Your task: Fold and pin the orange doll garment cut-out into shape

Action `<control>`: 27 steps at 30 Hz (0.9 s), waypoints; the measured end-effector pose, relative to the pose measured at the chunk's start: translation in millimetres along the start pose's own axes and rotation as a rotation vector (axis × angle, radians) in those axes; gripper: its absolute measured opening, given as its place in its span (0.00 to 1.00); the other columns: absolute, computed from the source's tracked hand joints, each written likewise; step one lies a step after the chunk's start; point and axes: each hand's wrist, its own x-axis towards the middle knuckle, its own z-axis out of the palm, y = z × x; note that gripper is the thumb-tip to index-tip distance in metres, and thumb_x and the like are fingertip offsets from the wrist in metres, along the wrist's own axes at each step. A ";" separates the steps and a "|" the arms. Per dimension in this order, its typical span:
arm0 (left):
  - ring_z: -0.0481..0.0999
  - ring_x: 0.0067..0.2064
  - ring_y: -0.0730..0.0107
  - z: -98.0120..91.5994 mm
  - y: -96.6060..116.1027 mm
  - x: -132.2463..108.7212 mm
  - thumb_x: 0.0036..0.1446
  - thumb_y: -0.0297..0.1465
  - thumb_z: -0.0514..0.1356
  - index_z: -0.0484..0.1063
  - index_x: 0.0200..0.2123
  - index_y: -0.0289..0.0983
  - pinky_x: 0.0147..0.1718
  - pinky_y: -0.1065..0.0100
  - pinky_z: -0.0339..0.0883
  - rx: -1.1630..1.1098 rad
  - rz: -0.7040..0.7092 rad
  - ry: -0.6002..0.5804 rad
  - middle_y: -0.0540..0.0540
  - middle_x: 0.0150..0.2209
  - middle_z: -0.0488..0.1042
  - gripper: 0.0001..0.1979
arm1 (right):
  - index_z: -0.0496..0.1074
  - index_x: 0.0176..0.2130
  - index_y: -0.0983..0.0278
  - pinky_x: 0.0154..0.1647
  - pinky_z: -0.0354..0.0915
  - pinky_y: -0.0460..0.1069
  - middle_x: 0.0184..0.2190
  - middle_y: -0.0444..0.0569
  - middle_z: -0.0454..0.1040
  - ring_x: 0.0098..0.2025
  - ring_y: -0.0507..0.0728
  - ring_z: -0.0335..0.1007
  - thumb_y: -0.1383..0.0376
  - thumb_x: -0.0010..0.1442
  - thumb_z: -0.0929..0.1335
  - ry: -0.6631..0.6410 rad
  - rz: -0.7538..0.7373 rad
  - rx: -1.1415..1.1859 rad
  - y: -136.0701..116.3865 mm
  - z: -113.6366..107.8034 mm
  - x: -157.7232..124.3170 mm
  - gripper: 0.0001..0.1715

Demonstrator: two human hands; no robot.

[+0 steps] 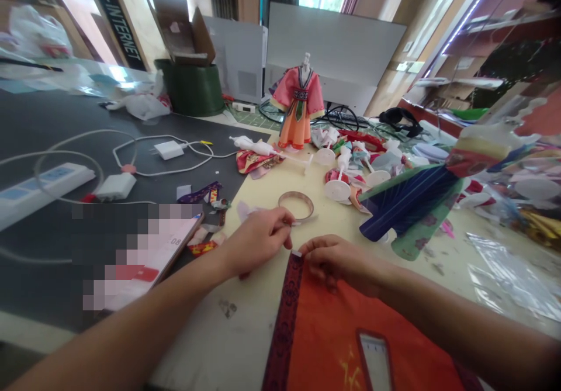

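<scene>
Dark-red patterned trim (284, 321) gripped at its top end by curled fingers of right hand (337, 259), long axis running from the near side up to the fingers, along the edge of orange-red cloth (337, 327) | left hand (256, 242) pinching pale strip (304, 220) beside thin ring band (296, 205) | smooth cream tabletop (245, 332) around both | pink-robed doll (300, 101) farther off

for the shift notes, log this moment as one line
left hand: beside tan hoop | right hand: on orange cloth, dark trim | behind: dressed doll
</scene>
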 end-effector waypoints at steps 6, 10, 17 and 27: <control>0.65 0.15 0.79 0.1 2.5 -1.3 0.55 0.24 0.50 0.67 0.43 0.36 0.22 0.73 0.65 0.003 -0.015 -0.027 0.50 0.28 0.78 0.13 | 0.64 0.24 0.66 0.12 0.53 0.41 0.14 0.39 0.61 0.13 0.46 0.53 0.69 0.44 0.62 -0.002 0.009 0.009 1.6 -0.7 3.9 0.03; 0.62 0.13 0.80 -0.2 0.5 -0.9 0.55 0.24 0.50 0.66 0.44 0.37 0.23 0.73 0.65 0.023 -0.012 -0.039 0.51 0.29 0.78 0.14 | 0.63 0.22 0.66 0.12 0.52 0.41 0.14 0.39 0.61 0.13 0.45 0.53 0.69 0.45 0.62 -0.016 0.007 0.018 2.3 -1.8 4.7 0.02; 0.63 0.14 0.79 0.2 -1.4 -0.6 0.56 0.25 0.50 0.66 0.45 0.37 0.25 0.72 0.65 0.042 0.002 -0.040 0.51 0.28 0.78 0.14 | 0.64 0.22 0.66 0.12 0.53 0.41 0.15 0.40 0.61 0.13 0.45 0.53 0.68 0.47 0.63 -0.026 -0.012 0.024 4.5 -3.0 5.9 0.05; 0.61 0.12 0.80 1.2 -3.4 1.0 0.55 0.25 0.49 0.66 0.45 0.37 0.23 0.73 0.63 0.067 -0.001 -0.048 0.52 0.29 0.78 0.15 | 0.68 0.29 0.68 0.12 0.52 0.41 0.15 0.39 0.61 0.13 0.46 0.53 0.65 0.51 0.65 -0.032 -0.022 -0.004 4.0 -4.4 7.9 0.07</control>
